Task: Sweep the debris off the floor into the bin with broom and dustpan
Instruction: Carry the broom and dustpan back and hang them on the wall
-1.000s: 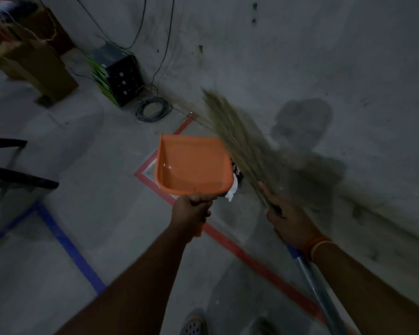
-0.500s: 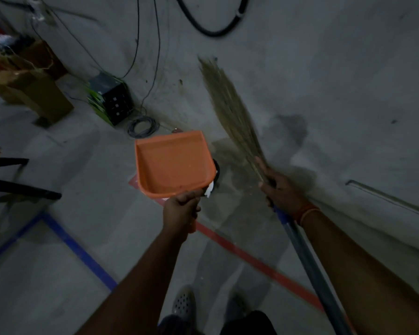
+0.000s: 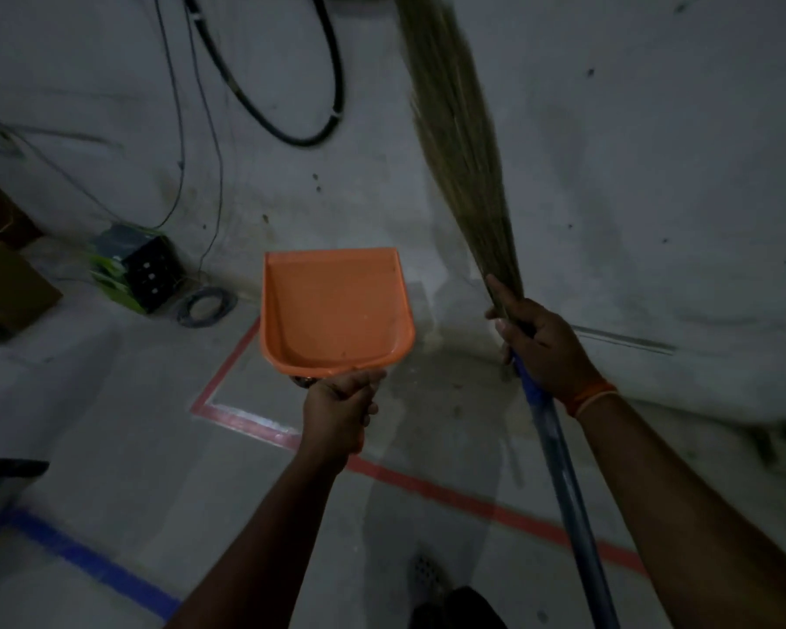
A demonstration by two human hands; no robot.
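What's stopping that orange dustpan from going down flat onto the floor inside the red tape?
Nothing visible. The left hand grips the dustpan in the air, and the floor below shows only faint specks. The broom, gripped by the right hand, points up and away to its right.

The orange plastic dustpan [image 3: 336, 311] is held up in front of the person by the left hand [image 3: 339, 413], which grips its handle from below. To its right, the right hand [image 3: 541, 347] holds the straw broom with a blue metal handle [image 3: 461, 143], bristles pointing up and away toward the grey concrete wall [image 3: 654, 152]. Beneath both, red tape lines [image 3: 427, 485] cross the grey concrete floor [image 3: 132, 447]; a blue tape line [image 3: 87, 562] lies nearer left. Far left, against the wall, sits a green-edged black box [image 3: 132, 270] (a coiled cable [image 3: 206, 306] lies just right of it).
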